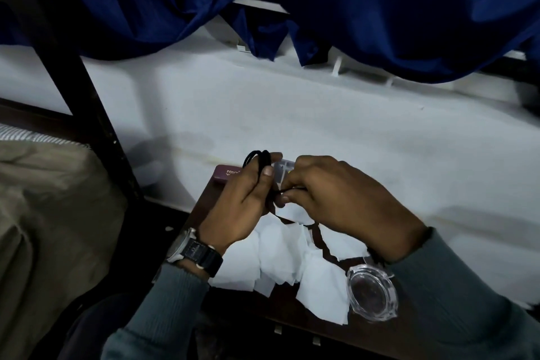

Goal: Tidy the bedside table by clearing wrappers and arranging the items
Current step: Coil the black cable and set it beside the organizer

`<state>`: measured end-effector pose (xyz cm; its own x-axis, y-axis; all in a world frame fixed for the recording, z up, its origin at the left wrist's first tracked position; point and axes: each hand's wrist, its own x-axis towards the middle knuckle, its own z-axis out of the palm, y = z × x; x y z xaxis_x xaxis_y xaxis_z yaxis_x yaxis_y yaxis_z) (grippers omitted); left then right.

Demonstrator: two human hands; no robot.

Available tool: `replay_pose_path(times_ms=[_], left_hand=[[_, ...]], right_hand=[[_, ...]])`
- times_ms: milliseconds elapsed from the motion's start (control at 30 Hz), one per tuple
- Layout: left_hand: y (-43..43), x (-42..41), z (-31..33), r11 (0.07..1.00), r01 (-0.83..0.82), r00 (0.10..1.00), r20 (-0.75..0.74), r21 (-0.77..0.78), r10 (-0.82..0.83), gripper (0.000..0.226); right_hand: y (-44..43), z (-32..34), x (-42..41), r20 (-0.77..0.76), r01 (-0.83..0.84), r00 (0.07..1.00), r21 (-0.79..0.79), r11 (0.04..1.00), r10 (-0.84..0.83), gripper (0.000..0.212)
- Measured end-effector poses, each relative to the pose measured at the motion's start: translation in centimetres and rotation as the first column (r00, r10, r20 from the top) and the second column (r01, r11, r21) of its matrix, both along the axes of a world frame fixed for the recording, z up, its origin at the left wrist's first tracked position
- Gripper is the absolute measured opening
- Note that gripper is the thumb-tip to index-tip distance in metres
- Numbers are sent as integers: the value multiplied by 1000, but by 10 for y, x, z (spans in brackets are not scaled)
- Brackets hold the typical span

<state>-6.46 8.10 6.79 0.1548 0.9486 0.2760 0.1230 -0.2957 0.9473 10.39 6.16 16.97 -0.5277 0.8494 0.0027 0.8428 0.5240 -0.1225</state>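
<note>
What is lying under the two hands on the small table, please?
White paper pieces cover the dark table below the left hand and right hand. A maroon box shows behind. What the papers cover cannot be seen.

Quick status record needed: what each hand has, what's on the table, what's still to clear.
left hand: holds looped black cord
right hand: pinches cord end; small clear item between the hands
table: dark wood
still to clear: white paper pieces scattered
other items: glass ashtray at right edge, maroon booklet at back
</note>
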Motion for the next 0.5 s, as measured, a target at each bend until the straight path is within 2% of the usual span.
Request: replay_pose_path(times_ms=[133,200,267,333,400,500], left_hand=[[1,-1,-2,994,62,993,104,-86,-53,37],[2,-2,0,990,69,981,187,-120,-45,51],[2,-5,5,971,150,947,310,-186,-87,64],[2,-9,9,922,309,834,532,-233,-145,68],[1,-12,14,866,449,646,749,-219,-146,57],[0,-11,15,862,493,442,887,-116,-134,46]], right_hand=[[11,16,18,-27,34,999,41,999,-33,19],[19,23,27,-79,33,997,85,996,-26,22],[26,23,33,-172,65,984,104,992,-46,21],[31,16,32,-272,91,960,67,994,-70,21],[29,2,24,-362,93,927,-40,995,-101,20],[19,-23,6,-375,89,915,-167,982,-146,21]])
